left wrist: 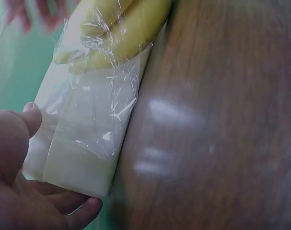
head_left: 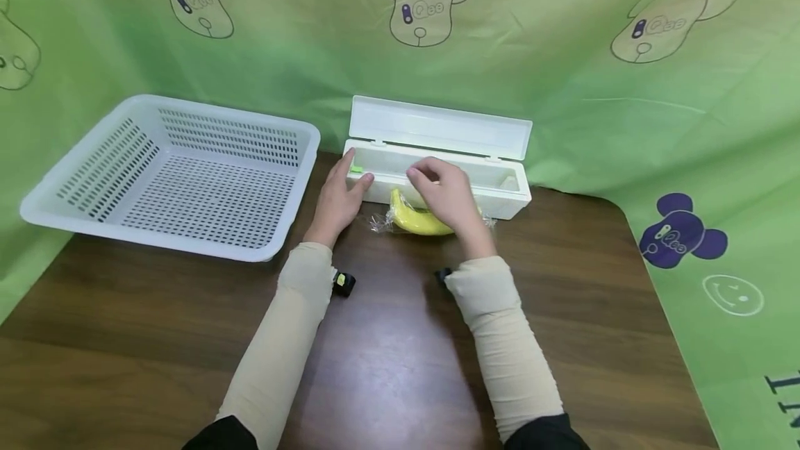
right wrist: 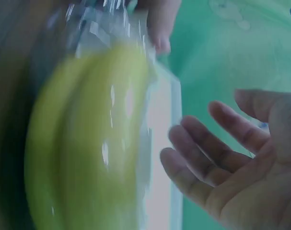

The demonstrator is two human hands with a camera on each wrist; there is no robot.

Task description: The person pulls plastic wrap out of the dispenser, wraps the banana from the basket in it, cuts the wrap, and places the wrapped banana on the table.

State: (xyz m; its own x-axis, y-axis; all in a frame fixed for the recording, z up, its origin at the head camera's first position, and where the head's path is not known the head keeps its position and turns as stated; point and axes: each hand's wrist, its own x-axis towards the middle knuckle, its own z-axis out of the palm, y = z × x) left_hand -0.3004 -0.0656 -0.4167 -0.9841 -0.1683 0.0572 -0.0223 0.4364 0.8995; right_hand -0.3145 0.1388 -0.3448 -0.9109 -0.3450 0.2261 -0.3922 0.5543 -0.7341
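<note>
A long white box (head_left: 512,205) stands at the back of the table with its hinged lid (head_left: 440,126) raised. My left hand (head_left: 337,201) holds the box's left end, the thumb (left wrist: 32,117) at the rim and fingers round the end. Over the box's front my right hand (head_left: 446,196) hovers with loosely bent fingers (right wrist: 203,148) and nothing in them. Bananas (head_left: 420,219) in clear plastic wrap (left wrist: 104,110) lie against the front of the box, partly hidden by the right hand in the head view. A small green piece (head_left: 357,169) shows inside the left end.
To the left a large white perforated basket (head_left: 284,207) stands on the brown wooden table (head_left: 387,367). A green printed cloth (head_left: 300,47) hangs close behind the box and basket.
</note>
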